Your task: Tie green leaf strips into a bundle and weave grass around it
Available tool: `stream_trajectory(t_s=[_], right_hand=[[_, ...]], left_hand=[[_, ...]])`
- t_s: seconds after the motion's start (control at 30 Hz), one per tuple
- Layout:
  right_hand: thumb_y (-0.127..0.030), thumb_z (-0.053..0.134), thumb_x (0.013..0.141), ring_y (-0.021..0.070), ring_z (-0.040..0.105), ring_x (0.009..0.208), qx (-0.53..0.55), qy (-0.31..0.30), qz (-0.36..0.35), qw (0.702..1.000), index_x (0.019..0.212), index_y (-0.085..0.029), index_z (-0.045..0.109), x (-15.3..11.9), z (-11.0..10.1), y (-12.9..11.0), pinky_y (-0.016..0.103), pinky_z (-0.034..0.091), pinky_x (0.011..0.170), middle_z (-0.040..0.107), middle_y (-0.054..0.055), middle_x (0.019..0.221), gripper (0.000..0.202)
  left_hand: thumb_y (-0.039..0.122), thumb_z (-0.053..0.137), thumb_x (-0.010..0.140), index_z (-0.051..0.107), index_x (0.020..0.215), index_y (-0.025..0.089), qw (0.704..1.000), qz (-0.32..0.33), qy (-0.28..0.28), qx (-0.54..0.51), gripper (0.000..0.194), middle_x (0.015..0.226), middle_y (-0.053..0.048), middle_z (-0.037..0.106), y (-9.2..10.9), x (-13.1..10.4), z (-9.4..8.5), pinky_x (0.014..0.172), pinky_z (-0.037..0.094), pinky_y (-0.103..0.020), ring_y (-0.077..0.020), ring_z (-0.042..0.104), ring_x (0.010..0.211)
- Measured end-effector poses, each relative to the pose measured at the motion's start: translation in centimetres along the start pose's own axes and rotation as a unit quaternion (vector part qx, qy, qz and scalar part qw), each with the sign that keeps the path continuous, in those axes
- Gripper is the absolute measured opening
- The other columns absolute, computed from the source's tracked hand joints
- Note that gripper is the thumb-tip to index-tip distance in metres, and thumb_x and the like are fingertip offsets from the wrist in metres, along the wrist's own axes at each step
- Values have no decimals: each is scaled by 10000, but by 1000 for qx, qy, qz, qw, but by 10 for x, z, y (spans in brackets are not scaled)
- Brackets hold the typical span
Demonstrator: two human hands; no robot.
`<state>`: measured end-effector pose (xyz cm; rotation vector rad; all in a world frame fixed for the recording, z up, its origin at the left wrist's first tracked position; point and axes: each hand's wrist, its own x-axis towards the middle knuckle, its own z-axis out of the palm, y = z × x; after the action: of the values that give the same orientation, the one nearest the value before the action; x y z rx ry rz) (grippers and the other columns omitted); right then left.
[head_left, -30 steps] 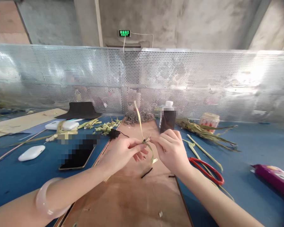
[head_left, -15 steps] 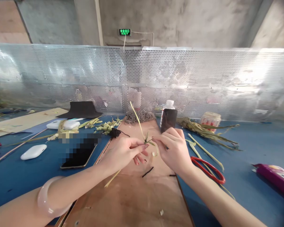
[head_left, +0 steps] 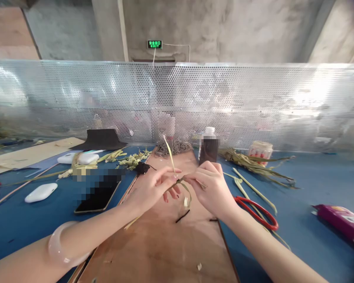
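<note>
Over the wooden board [head_left: 153, 243], my left hand [head_left: 153, 188] pinches a pale green plant strip [head_left: 169, 154] between thumb and forefinger; its long end sticks up and away. My right hand [head_left: 211, 184] is closed on the same piece, its fingertips close to my left ones. A curled strip end [head_left: 189, 198] hangs down between the hands. The exact knot or join at the fingertips is too small to make out.
Left on the blue table lie a phone [head_left: 102, 194], a white case [head_left: 41, 192] and dried plant pieces [head_left: 135, 157]. Right are red-handled scissors [head_left: 256, 214], a plant bundle [head_left: 247, 163], a bottle [head_left: 209, 147] and a purple packet [head_left: 342, 222]. A perforated metal screen [head_left: 238, 102] stands behind.
My right hand has shifted slightly left, nearer my left fingertips. The upright strip has dropped lower, and the small leafy tips seen at the join are now mostly covered by fingers.
</note>
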<state>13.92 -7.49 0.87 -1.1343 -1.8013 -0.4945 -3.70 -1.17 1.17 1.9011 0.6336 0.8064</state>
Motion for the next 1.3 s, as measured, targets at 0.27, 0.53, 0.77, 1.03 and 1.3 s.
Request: stream_trajectory(t_s=[0.27,0.53,0.77,1.03,1.3], right_hand=[[-143,566,857,161,492,743,32,-47,6,998,765,-215,681,-2,3,-1,346,313,806,659,-19,650,165],[-137,600,827,141,524,723,103,-125,86,983,708,-231,683,1,-1,-4,342,352,800,668,-35,672,174],[-127,587,821,141,562,705,147,-152,110,971,682,-223,696,4,-7,-3,311,413,730,670,-18,675,201],[-141,590,824,148,563,720,158,-158,121,967,692,-217,689,7,-10,-5,312,413,738,659,-13,680,181],[-157,586,835,161,568,753,128,-127,153,972,748,-221,671,1,0,0,317,391,731,653,-9,700,137]], left_hand=[[437,449,892,482,815,189,998,36,44,-12,262,658,-18,670,-7,3,0,467,447,-228,-139,610,549],[460,371,910,416,802,207,992,22,71,97,279,552,54,586,-8,0,-1,401,364,-190,-73,455,347],[485,350,902,384,793,227,989,-7,83,124,283,381,108,406,-4,-4,0,352,367,-187,-95,393,286],[498,351,902,380,793,231,989,-9,93,114,290,359,112,391,-3,-4,-1,323,363,-175,-90,373,275],[460,391,898,401,814,207,1000,-14,2,-5,267,510,49,583,-4,1,-4,328,373,-179,-79,456,296]])
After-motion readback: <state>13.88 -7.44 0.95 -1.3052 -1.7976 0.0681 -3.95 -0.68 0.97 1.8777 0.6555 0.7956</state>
